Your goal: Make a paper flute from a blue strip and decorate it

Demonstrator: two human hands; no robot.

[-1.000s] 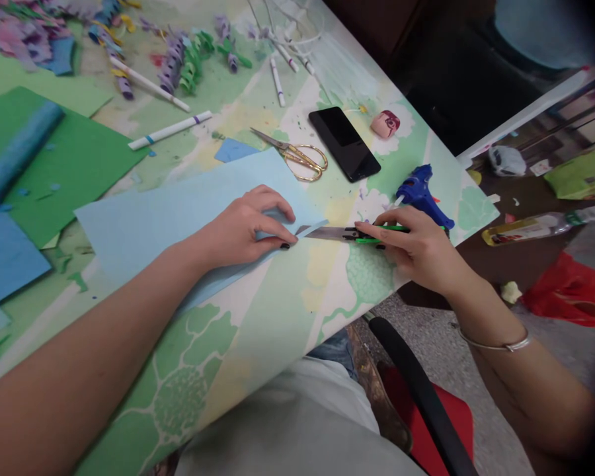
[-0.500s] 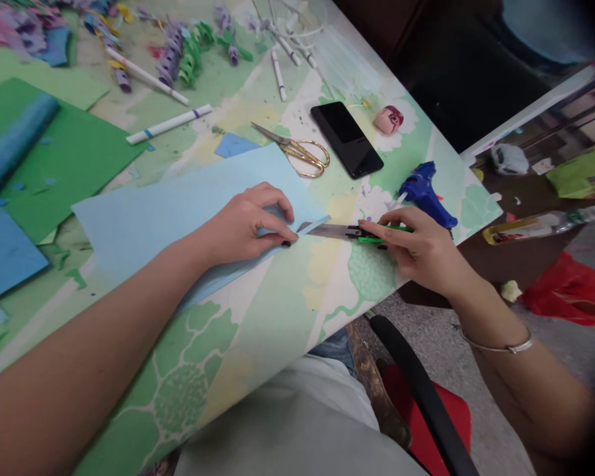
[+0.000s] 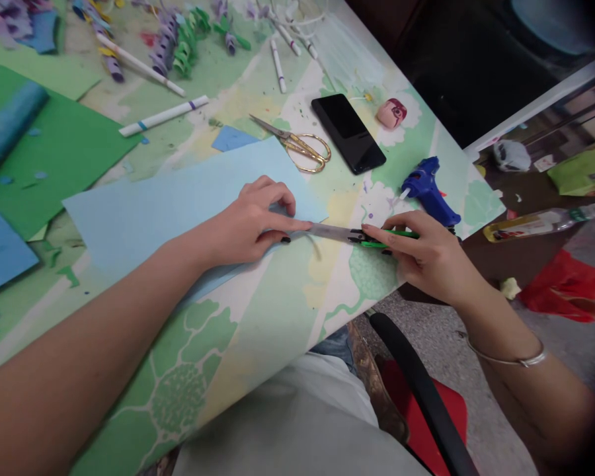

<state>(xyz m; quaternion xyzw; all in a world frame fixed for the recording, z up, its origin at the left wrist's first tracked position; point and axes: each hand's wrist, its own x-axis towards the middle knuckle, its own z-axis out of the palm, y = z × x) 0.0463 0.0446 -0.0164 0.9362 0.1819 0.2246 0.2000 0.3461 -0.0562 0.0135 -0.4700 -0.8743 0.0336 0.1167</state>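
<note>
My left hand (image 3: 255, 221) presses with curled fingers on the right end of a large light blue paper sheet (image 3: 168, 205) lying on the table. My right hand (image 3: 426, 254) is closed on a pair of green-handled scissors (image 3: 357, 235). The steel blades point left and reach the sheet's edge just beside my left fingertips. A thin curl of paper sits below the blades.
Gold scissors (image 3: 300, 145), a black phone (image 3: 348, 133), a pink eraser (image 3: 391, 112) and a blue glue gun (image 3: 429, 192) lie beyond my hands. Green paper (image 3: 64, 145), darker blue sheets (image 3: 0, 244), white sticks and curled paper scraps cover the left and far table. A red chair (image 3: 426, 403) stands below the table edge.
The scissor blades have moved left into the sheet's edge, up to my left fingertips. The small raised corner of paper near the blades has flattened. The view shifted slightly.
</note>
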